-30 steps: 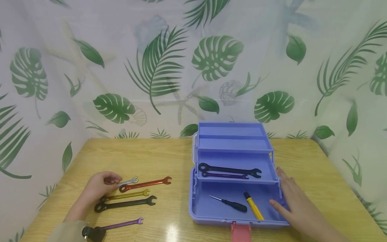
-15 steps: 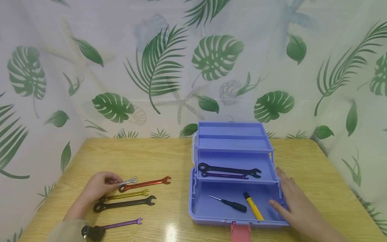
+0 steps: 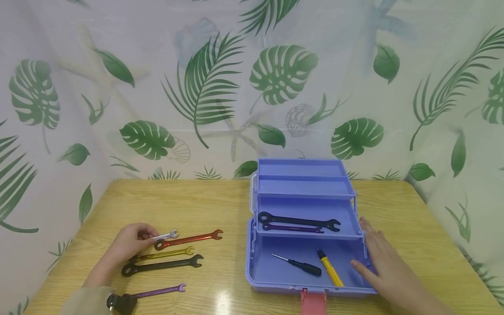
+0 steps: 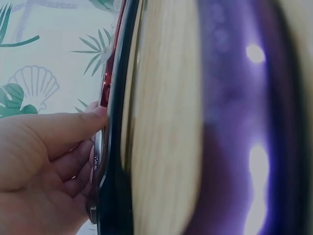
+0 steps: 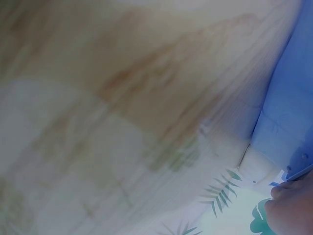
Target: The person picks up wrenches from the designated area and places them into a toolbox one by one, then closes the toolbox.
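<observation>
Left hand pinches one silver wrench near four others; straight-fingered right hand touches one toolbox containing two wrenches, one screwdriver, one yellow tool.

No text legible; faint lettering on purple wrench in toolbox tray, too small to read.

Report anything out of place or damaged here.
Nothing looks spilled or damaged. Only the slim purple metal wrench on the light wood-grain table seems stray, lying apart from the long black metal wrench there and the others clustered beyond it.
</observation>
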Demonstrator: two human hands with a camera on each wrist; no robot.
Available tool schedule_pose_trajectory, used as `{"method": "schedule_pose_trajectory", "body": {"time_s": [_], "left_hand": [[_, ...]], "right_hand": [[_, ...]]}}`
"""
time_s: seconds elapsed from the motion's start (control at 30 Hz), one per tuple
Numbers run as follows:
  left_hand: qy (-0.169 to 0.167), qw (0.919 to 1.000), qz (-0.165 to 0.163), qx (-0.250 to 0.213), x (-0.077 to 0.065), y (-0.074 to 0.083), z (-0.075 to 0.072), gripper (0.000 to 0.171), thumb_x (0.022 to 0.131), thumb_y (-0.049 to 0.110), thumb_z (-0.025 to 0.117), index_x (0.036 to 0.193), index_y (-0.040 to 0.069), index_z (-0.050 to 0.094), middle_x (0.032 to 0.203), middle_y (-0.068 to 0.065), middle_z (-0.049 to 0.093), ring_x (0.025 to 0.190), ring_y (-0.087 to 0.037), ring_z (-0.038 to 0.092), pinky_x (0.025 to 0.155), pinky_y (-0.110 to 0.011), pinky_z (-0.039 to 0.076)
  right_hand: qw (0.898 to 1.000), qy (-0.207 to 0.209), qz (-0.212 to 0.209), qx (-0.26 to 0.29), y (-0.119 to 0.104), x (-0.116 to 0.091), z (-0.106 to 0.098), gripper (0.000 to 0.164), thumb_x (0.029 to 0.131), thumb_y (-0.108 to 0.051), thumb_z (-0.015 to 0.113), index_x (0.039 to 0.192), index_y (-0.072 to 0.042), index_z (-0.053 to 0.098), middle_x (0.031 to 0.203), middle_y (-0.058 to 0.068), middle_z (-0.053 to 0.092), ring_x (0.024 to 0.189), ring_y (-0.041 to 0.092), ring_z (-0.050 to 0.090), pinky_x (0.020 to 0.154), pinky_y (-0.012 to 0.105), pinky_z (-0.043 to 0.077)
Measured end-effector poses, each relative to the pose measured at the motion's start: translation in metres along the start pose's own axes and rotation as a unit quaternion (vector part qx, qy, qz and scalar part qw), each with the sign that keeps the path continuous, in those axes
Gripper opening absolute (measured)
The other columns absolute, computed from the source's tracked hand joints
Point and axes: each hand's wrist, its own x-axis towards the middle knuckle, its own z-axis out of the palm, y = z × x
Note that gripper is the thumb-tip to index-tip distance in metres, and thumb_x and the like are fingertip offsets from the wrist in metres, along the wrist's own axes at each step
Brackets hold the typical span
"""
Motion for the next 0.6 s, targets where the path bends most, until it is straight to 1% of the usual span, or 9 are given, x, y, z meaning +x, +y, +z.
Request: {"method": "schedule_pose_trajectory", "body": {"time_s": [0.17, 0.27, 0.43, 0.6], "left_hand": [[-0.001, 0.9998, 0.011, 0.016, 0.001, 0.000, 0.000, 0.008, 0.096, 0.003, 0.075, 0.102, -0.001, 0.074, 0.090, -0.008, 0.072, 0.080, -0.015, 0.060, 0.065, -0.023, 0.048], [-0.005, 0.9997, 0.010, 0.021, 0.001, 0.002, 0.000, 0.006, 0.096, 0.003, 0.075, 0.101, 0.000, 0.075, 0.090, -0.006, 0.072, 0.080, -0.016, 0.059, 0.065, -0.023, 0.047], [-0.006, 0.9995, 0.013, 0.029, 0.000, 0.007, 0.001, 0.004, 0.096, 0.001, 0.074, 0.100, 0.000, 0.075, 0.089, -0.006, 0.073, 0.081, -0.016, 0.060, 0.067, -0.023, 0.047], [0.006, 0.9993, 0.018, 0.033, 0.001, 0.012, 0.000, 0.005, 0.094, -0.004, 0.073, 0.099, -0.002, 0.074, 0.091, -0.010, 0.075, 0.085, -0.018, 0.067, 0.071, -0.026, 0.052]], "right_hand": [[1.000, 0.000, 0.002, 0.003, 0.001, 0.000, 0.001, 0.096, 0.106, -0.045, 0.060, 0.171, -0.008, -0.001, 0.177, 0.024, 0.012, 0.158, 0.054, 0.023, 0.122, 0.015, -0.021], [1.000, 0.003, 0.001, 0.003, 0.001, -0.001, 0.002, 0.096, 0.106, -0.046, 0.060, 0.171, -0.008, -0.001, 0.178, 0.023, 0.011, 0.158, 0.053, 0.023, 0.123, 0.017, -0.021], [1.000, 0.012, -0.007, -0.002, 0.003, -0.001, 0.003, 0.096, 0.106, -0.044, 0.061, 0.171, -0.008, 0.000, 0.177, 0.023, 0.013, 0.158, 0.053, 0.024, 0.121, 0.013, -0.020], [0.999, 0.025, -0.018, -0.013, 0.004, 0.000, 0.003, 0.096, 0.105, -0.043, 0.063, 0.171, -0.006, 0.003, 0.177, 0.024, 0.016, 0.158, 0.052, 0.026, 0.118, 0.008, -0.020]]}}
